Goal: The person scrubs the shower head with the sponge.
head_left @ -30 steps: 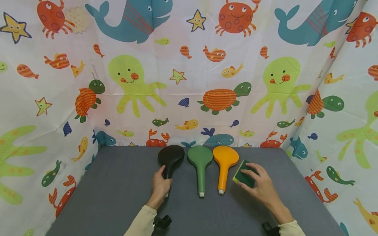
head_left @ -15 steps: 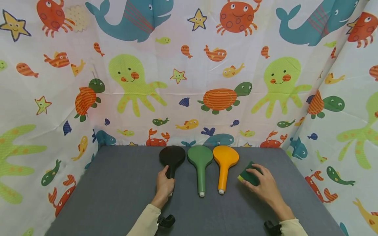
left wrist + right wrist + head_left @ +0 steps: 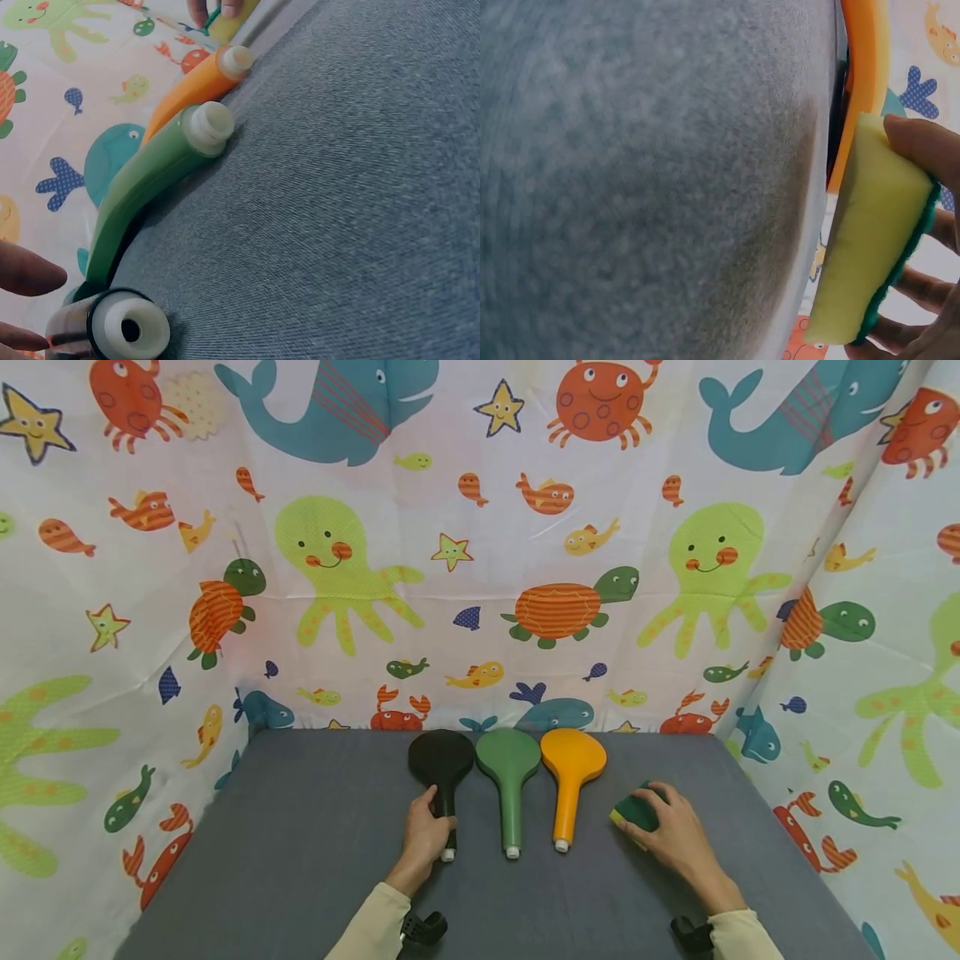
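Note:
A black shower head point(image 3: 441, 755) lies on the grey cloth, its round head to the back. My left hand point(image 3: 424, 837) grips its handle, thumb across it and a finger along the left side. In the left wrist view the white end point(image 3: 136, 328) of that handle shows close to the fingertips. Over at the right, my right hand point(image 3: 681, 833) holds a sponge point(image 3: 870, 232) by its edges between thumb and fingers. The sponge is yellow foam with a dark green scouring side. Beside the black one lie a green shower head point(image 3: 509, 758) and an orange shower head point(image 3: 573, 760).
All three shower heads lie side by side, handles toward me. The grey cloth point(image 3: 300, 860) covers the table. Behind and at both sides hangs a white curtain point(image 3: 450, 643) printed with sea animals. Each wrist wears a black camera mount.
My left hand has shifted the black shower head right, closer to the green one. More of its handle end now shows. My right hand has moved the sponge right and slightly nearer, tilting it.

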Available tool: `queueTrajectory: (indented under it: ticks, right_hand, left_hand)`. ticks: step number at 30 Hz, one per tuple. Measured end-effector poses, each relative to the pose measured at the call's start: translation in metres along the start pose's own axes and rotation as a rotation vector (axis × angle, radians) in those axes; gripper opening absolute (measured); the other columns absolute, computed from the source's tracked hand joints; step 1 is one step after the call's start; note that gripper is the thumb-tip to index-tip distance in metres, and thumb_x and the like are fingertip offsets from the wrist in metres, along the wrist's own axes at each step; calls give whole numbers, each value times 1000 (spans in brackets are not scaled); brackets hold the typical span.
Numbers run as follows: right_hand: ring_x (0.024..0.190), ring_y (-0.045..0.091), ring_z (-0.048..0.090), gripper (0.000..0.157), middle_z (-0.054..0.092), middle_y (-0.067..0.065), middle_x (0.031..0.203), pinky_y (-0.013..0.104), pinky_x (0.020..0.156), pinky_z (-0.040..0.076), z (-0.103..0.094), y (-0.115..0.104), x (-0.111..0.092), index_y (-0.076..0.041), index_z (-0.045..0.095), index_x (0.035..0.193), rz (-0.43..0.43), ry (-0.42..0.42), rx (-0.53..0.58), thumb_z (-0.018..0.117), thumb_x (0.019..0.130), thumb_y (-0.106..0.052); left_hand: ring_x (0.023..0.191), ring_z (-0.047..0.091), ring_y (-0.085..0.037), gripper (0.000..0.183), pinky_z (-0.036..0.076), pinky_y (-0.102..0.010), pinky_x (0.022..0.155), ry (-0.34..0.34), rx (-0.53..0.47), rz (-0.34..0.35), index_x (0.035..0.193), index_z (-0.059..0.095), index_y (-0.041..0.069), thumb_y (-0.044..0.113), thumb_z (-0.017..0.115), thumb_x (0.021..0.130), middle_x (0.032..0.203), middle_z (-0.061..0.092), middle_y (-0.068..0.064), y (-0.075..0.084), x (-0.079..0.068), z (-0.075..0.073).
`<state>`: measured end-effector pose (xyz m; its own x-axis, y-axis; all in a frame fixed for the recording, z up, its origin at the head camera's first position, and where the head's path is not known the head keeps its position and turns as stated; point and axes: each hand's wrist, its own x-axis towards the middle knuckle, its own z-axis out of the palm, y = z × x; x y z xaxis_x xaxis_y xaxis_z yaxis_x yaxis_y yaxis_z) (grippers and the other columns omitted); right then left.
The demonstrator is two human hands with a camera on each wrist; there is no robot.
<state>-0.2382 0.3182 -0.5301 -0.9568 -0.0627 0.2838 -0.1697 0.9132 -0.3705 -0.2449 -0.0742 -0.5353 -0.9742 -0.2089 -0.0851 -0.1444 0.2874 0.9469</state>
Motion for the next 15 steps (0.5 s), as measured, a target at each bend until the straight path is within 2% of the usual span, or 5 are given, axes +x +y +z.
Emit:
queueTrajectory:
  ticks: [5,10,15]
  right_hand:
    - [112,48,50,64,45,25,138,60,83,46,0,-2,-2,-9,60,130,36,-52,-9,78,80,-43]
    - [112,50,49,67,43,28,139,61,83,45,1,-3,-3,-7,57,132,47,-100,-18,79,79,-42]
    - [118,53,46,75,40,29,142,68,91,39,2,-3,-3,-7,53,137,41,-129,-34,80,77,-44]
  left_hand:
    - [125,52,-41,70,47,-52,97,-41,-9,9,149,41,5,3,66,83,142,45,-26,-3,-2,-2]
    - [126,53,-42,66,49,-51,96,-47,-1,50,148,42,5,8,66,87,143,44,-25,-7,-3,-9]
    - [125,52,-46,61,48,-55,96,-23,57,92,146,45,5,11,65,89,142,46,-25,-8,-5,-20]
